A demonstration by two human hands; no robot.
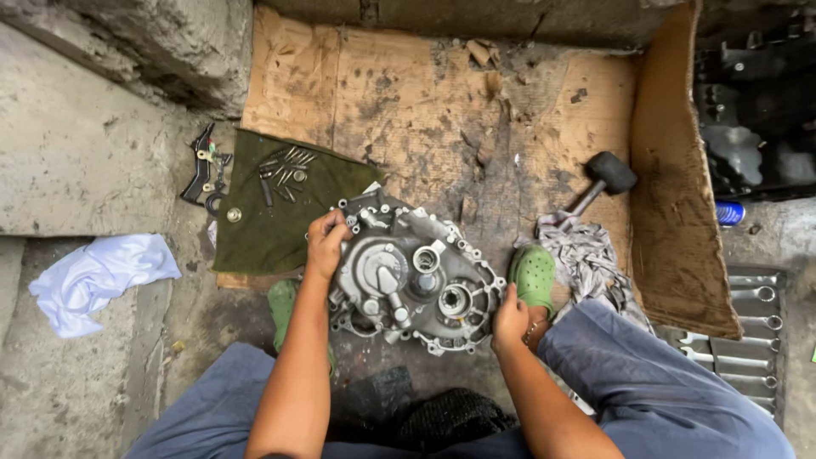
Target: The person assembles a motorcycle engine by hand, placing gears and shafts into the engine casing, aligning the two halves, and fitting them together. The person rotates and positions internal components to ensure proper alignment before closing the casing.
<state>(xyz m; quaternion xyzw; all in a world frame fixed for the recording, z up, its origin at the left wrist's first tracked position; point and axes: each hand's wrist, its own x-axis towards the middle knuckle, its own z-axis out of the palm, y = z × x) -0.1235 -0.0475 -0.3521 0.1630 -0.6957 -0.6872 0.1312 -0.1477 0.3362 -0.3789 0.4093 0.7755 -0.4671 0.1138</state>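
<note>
A grey metal engine case (416, 276) with gears and round bores lies flat on dirty cardboard (442, 102) between my feet. My left hand (326, 242) grips its upper left rim. At the lower right edge of the case, my right hand (510, 321) holds on with fingers curled. Both forearms reach in from the bottom of the view.
A dark green cloth (272, 212) left of the case carries several bolts (285, 174). A rubber mallet (603, 177) and a grey rag (586, 259) lie to the right. Wrenches in a tray (748, 340) sit far right. A white cloth (98, 276) lies far left. Green shoes (534, 274) flank the case.
</note>
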